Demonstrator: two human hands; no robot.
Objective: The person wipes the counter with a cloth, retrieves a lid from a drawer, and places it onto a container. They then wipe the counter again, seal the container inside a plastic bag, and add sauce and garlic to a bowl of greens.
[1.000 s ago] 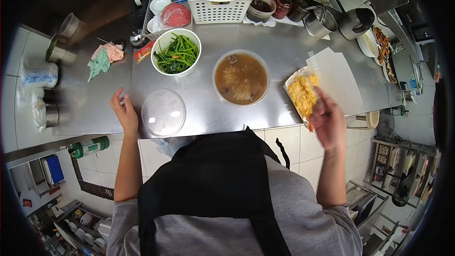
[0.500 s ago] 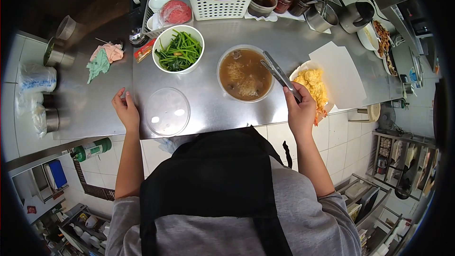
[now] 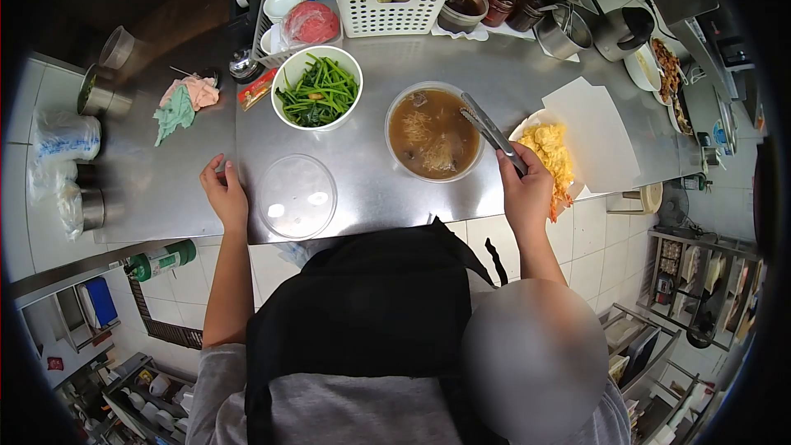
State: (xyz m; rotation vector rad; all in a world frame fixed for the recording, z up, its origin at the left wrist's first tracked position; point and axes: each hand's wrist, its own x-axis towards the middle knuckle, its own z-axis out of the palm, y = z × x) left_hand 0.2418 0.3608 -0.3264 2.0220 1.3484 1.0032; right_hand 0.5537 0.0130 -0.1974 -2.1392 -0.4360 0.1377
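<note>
My right hand (image 3: 528, 187) is closed round metal tongs (image 3: 492, 132), whose tips reach over the right rim of a round plastic bowl of brown soup (image 3: 434, 132). Just right of that hand, an open paper box (image 3: 595, 132) holds yellow fried food (image 3: 546, 152). My left hand (image 3: 224, 194) rests at the counter's front edge, fingers loosely curled and apart, with nothing in it. Beside it lies a clear round lid (image 3: 298, 196). Behind the lid stands a white bowl (image 3: 358, 107) of cooked green vegetables (image 3: 319, 92).
A white basket (image 3: 391, 14) of sauce bottles stands at the back of the steel counter (image 3: 371, 189). Crumpled pink and green cloths (image 3: 185, 105) lie at left. Jars (image 3: 499, 4) and a metal pot (image 3: 562, 33) line the back right. A grey blur covers my right shoulder.
The whole view has shifted slightly, so the counter and its contents sit a little further right. Both hands keep nearly the same places, and the tongs stay in my right hand.
</note>
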